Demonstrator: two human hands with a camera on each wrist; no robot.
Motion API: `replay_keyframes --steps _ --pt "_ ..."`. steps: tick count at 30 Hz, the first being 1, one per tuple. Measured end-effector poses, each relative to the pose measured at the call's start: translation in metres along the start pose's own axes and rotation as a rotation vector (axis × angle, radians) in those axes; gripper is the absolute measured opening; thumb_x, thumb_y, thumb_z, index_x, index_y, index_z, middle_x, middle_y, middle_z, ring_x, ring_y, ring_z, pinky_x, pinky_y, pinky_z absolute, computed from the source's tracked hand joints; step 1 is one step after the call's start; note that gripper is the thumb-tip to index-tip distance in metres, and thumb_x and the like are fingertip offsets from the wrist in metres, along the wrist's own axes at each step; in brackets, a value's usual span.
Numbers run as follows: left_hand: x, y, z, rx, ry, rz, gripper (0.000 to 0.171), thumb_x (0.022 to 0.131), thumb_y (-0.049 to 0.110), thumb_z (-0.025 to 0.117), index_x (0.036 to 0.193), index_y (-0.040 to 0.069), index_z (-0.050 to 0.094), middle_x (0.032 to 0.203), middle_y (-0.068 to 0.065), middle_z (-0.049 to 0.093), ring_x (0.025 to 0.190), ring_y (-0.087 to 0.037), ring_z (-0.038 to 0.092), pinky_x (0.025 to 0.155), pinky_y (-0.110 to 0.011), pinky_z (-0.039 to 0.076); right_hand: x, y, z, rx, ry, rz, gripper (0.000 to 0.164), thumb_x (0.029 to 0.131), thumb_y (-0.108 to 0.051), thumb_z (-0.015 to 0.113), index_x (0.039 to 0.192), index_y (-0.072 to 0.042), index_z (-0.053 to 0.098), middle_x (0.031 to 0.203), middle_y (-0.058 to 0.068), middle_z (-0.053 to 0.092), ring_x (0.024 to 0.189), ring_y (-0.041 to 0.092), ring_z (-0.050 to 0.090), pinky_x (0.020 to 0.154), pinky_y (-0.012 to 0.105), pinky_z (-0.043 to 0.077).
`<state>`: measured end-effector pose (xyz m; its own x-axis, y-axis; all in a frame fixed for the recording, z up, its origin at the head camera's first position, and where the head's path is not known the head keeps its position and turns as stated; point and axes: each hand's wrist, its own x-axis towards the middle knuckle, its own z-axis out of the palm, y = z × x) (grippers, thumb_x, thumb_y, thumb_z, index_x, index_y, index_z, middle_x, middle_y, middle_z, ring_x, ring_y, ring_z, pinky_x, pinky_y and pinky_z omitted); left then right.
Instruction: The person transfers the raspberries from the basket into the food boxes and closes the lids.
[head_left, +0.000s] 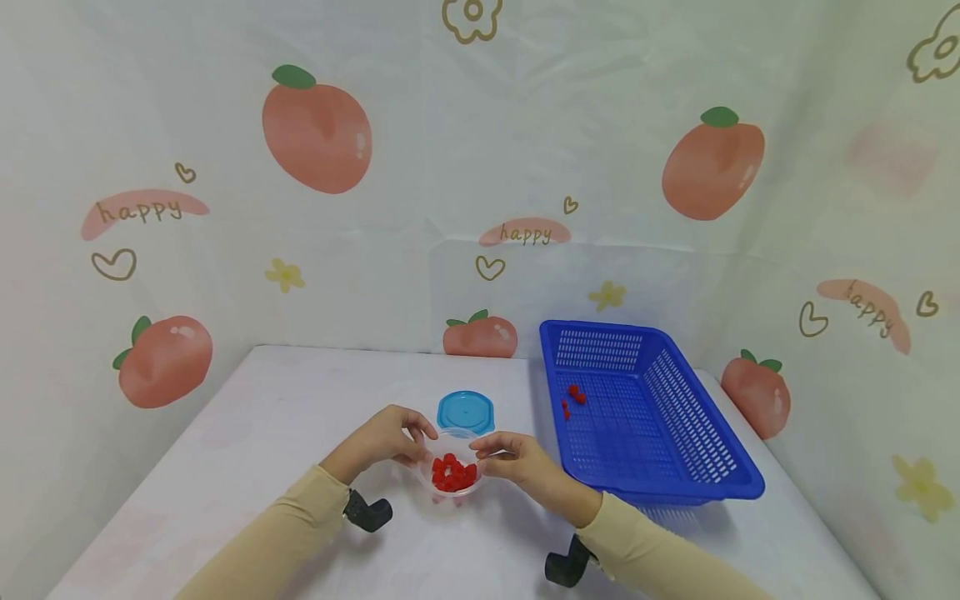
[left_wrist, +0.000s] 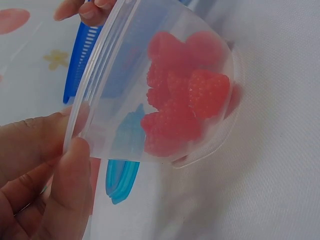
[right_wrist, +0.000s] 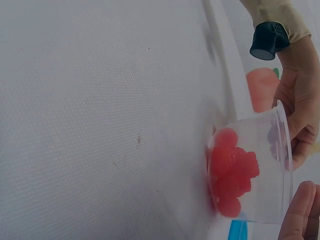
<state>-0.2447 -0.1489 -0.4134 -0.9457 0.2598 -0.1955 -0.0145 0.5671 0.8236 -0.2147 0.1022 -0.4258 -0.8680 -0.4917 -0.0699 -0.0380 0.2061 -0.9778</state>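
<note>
A clear round plastic container (head_left: 457, 492) with several red raspberries (head_left: 452, 473) in it stands low over the white table, between both hands. My left hand (head_left: 386, 442) pinches its left rim between thumb and fingers; the left wrist view shows the thumb and finger pads (left_wrist: 75, 170) on the lip. On the opposite side my right hand (head_left: 525, 468) holds the right rim, its fingertips right at the lip in the right wrist view. Just behind the container a blue lid (head_left: 466, 411) lies on the table. The raspberries (left_wrist: 175, 100) gather at the container's bottom.
A large blue plastic basket (head_left: 660, 487) with slotted sides stands to the right, close to my right forearm. Several small red pieces (head_left: 576, 394) lie inside it near its left wall. A printed cloth backdrop (head_left: 390, 275) rises behind the white table (head_left: 300, 392).
</note>
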Motion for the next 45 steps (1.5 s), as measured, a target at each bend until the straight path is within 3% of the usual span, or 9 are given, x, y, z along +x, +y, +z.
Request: replay_keyframes --steps 15,22,25,33,37,45 --pt "0.001 -0.001 0.001 0.001 0.004 -0.012 0.024 0.077 0.005 0.078 0.1 0.004 0.071 0.08 -0.007 0.058 0.061 -0.016 0.059 0.061 -0.027 0.058 -0.002 -0.004 -0.001 0.006 0.001 0.007 0.039 0.091 -0.013 0.065 0.125 0.005 0.058 0.121 0.026 0.058 0.1 0.017 0.062 0.095 0.037 0.053" --pt "0.001 -0.002 0.001 -0.007 0.002 -0.013 0.024 0.077 0.006 0.078 0.099 0.004 0.071 0.081 -0.007 0.058 0.062 -0.016 0.059 0.061 -0.027 0.058 -0.011 -0.032 -0.011 0.023 0.027 -0.025 0.037 0.091 -0.02 0.067 0.123 -0.001 0.06 0.12 0.019 0.059 0.112 0.029 0.06 0.099 0.039 0.05" --pt "0.001 -0.002 0.001 -0.008 0.001 -0.01 0.023 0.077 0.006 0.078 0.099 0.005 0.071 0.082 -0.007 0.058 0.062 -0.016 0.059 0.062 -0.027 0.058 -0.013 -0.051 -0.023 0.03 0.064 -0.068 0.037 0.091 -0.021 0.067 0.124 -0.004 0.06 0.121 0.016 0.058 0.111 0.023 0.06 0.1 0.039 0.049" --pt "0.0 0.0 0.001 -0.016 0.003 -0.018 0.022 0.077 0.006 0.078 0.097 0.006 0.071 0.082 -0.007 0.057 0.062 -0.016 0.058 0.062 -0.027 0.058 -0.006 -0.085 -0.068 0.186 0.176 -0.235 0.026 0.094 -0.004 0.059 0.12 -0.005 0.059 0.111 0.007 0.056 0.1 0.012 0.061 0.092 0.024 0.052" --pt "0.0 -0.001 0.001 -0.008 0.011 -0.021 0.022 0.077 0.006 0.078 0.097 0.007 0.071 0.082 -0.007 0.057 0.062 -0.017 0.059 0.062 -0.027 0.058 0.008 -0.089 -0.094 0.223 0.251 -0.285 0.024 0.095 -0.004 0.057 0.119 -0.009 0.059 0.109 0.001 0.056 0.099 0.01 0.06 0.091 0.022 0.053" --pt "0.0 -0.001 0.002 -0.001 0.019 -0.029 0.021 0.077 0.007 0.079 0.096 0.008 0.071 0.082 -0.007 0.057 0.062 -0.017 0.059 0.062 -0.027 0.058 0.036 -0.068 -0.145 0.199 0.409 -0.26 0.021 0.096 -0.014 0.059 0.117 -0.017 0.058 0.111 -0.002 0.054 0.107 0.012 0.056 0.089 0.019 0.053"
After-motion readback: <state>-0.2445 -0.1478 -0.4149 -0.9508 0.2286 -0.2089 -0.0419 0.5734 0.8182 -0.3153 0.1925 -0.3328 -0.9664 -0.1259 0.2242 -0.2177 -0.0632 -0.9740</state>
